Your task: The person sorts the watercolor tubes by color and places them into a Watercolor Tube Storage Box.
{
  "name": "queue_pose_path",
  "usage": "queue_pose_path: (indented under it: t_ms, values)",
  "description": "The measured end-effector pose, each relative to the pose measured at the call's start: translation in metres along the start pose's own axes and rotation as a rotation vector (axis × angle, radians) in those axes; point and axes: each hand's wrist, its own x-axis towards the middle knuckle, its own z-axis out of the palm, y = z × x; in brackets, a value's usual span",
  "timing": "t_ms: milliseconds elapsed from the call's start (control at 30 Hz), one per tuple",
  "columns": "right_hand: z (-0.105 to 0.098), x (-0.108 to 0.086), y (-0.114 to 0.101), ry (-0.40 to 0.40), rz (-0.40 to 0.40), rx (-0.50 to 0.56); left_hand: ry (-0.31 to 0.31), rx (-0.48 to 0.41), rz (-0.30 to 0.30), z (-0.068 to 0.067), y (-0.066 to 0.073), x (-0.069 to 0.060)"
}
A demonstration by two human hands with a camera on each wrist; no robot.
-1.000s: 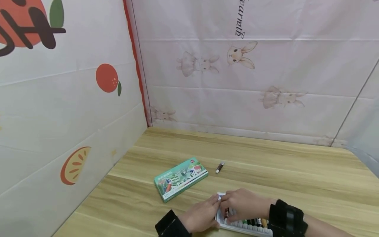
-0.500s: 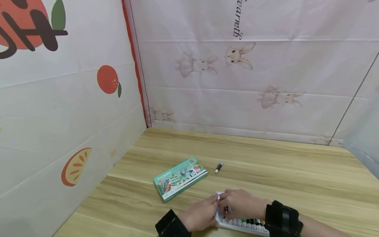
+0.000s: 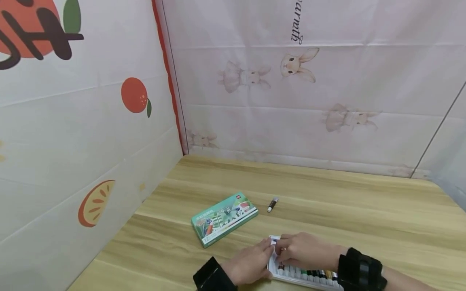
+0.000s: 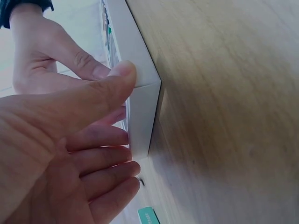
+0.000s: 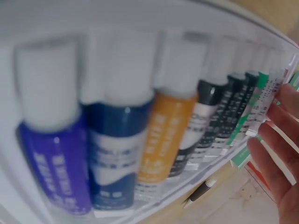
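A white tray of paint tubes (image 3: 303, 280) lies at the table's near edge. My left hand (image 3: 249, 262) holds its left end. In the left wrist view, the thumb lies on the tray's corner and the fingers run along the end wall. My right hand (image 3: 307, 250) reaches over the tray, its bent fingers down inside the left end. Whether a tube is between them is hidden. The right wrist view shows several white-capped tubes in a row, among them a purple tube (image 5: 58, 168), a blue tube (image 5: 114, 158) and an ochre tube (image 5: 169, 135).
A green paint box (image 3: 223, 220) with a printed picture lies on the wooden table (image 3: 346, 206), behind and left of the tray. One loose dark tube with a white cap (image 3: 272, 204) lies right of the box. Printed cloth walls stand at the left and back.
The right hand's fingers have shifted slightly within the tray's left end, and a reddish tube there now shows below them. The left hand keeps its place. Box and loose tube have not moved.
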Motion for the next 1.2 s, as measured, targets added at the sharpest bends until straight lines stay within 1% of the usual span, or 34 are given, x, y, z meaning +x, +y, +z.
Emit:
queue_pose_path:
  t_ms: [100,167,267,367,433,500,633,700,733,833,967,1033,1200]
  values:
    - [-0.003,0.0,0.0,-0.009,0.007,-0.015,0.008,0.003,0.002,-0.001,0.001,0.0]
    - [-0.004,0.0,0.001,-0.019,0.013,0.007,0.01,0.005,0.006,-0.001,0.0,0.0]
    - [-0.006,0.002,0.005,-0.021,0.045,0.112,0.014,0.007,0.011,-0.001,-0.001,-0.001]
    - [-0.01,0.005,0.015,0.011,0.098,0.203,0.014,0.019,0.009,-0.002,-0.002,-0.002]
    - [-0.013,0.007,0.025,0.049,0.136,0.225,0.008,0.028,0.001,-0.003,-0.003,-0.002]
    - [-0.015,0.008,0.04,0.085,0.169,0.181,0.004,0.042,-0.003,-0.003,-0.003,-0.001]
    - [-0.015,0.009,0.07,0.116,0.272,0.055,-0.012,0.038,-0.004,-0.002,-0.001,0.001]
    - [-0.013,0.011,0.084,0.11,0.324,-0.022,-0.021,0.026,-0.004,0.0,0.0,0.003]
    - [-0.011,0.013,0.091,0.098,0.353,-0.039,-0.033,0.01,-0.006,0.0,0.0,0.003]
    - [-0.008,0.019,0.104,0.069,0.392,-0.095,-0.064,-0.034,-0.008,0.002,-0.001,0.005]
    - [-0.006,0.029,0.11,0.008,0.404,-0.129,-0.078,-0.076,0.006,0.003,-0.004,0.005]
    - [-0.004,0.034,0.113,-0.014,0.388,-0.146,-0.072,-0.079,0.013,0.002,-0.005,0.004]
    - [0.001,0.04,0.118,-0.017,0.323,-0.177,-0.07,-0.089,0.011,-0.001,-0.008,0.006]
